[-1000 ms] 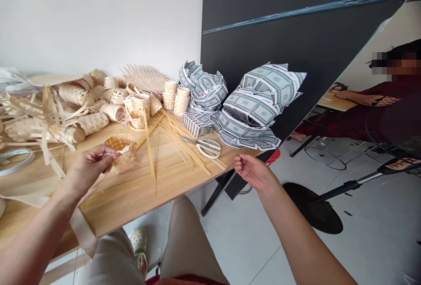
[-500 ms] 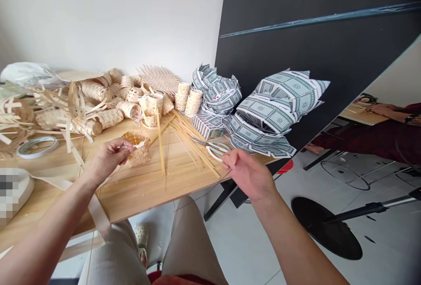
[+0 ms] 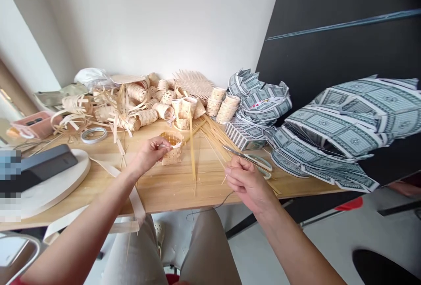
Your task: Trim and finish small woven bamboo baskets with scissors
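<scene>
My left hand (image 3: 149,155) pinches the near left rim of a small woven basket (image 3: 171,157), which stands on the table. A thin white piece (image 3: 174,145) pokes out from my fingertips across the basket's opening. Over the table's front edge, my right hand (image 3: 246,182) is closed, thumb against curled fingers. A dark thread (image 3: 225,198) trails from it, looping down toward my lap. Scissors with pale handles (image 3: 265,164) lie just behind my right hand, not held.
Thin wooden strips (image 3: 213,138) fan over the table (image 3: 158,193). Behind are woven baskets (image 3: 226,108) and a heap of woven tubes. Folded-card bowls (image 3: 329,131) crowd the right. At left are a tape roll (image 3: 94,135), a phone (image 3: 49,166) on a round white board, and a pink basket (image 3: 37,125).
The view has swung left, showing more of the table's left end. My right hand's fingers have curled closed from a looser pose. My left hand keeps its pinch on the basket.
</scene>
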{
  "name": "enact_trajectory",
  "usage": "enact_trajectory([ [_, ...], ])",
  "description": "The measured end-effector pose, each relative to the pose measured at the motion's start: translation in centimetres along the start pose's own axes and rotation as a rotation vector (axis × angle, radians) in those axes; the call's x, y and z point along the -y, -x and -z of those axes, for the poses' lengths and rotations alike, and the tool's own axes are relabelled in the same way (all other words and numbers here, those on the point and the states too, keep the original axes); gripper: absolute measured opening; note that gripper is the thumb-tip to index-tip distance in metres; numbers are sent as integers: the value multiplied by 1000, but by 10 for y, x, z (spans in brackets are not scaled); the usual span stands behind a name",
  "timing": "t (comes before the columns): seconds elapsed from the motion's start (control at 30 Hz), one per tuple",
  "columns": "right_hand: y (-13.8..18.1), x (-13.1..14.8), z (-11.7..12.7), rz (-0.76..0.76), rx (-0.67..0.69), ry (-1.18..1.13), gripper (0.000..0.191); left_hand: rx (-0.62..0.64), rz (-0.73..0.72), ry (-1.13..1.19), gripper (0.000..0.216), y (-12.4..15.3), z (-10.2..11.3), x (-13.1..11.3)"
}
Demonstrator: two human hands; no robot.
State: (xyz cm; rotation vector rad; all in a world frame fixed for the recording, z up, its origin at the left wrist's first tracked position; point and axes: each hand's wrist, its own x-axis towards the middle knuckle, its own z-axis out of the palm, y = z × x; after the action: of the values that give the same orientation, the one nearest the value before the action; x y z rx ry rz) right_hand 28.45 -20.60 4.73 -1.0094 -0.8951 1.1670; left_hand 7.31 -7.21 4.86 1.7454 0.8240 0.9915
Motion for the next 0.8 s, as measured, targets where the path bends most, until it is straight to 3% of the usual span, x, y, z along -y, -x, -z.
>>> enact_trajectory([
  [0.17, -18, -16, 0, -33, 19, 90, 23, -12, 8, 2, 15, 1, -1, 1],
  [0.3, -29, -25, 13, 20, 42, 624, 13, -16, 8, -5, 15, 0, 0, 5],
  [0.4, -33, -28, 25, 53, 49, 870, 12, -8, 3, -9, 15, -1, 1, 7],
  [0.63, -22, -20, 36, 72, 61, 1127, 7, -4, -11, -11, 14, 1, 0, 0],
  [0.8, -13, -15, 37, 78, 108, 1240, 15, -12, -12, -18, 15, 0, 1, 1],
])
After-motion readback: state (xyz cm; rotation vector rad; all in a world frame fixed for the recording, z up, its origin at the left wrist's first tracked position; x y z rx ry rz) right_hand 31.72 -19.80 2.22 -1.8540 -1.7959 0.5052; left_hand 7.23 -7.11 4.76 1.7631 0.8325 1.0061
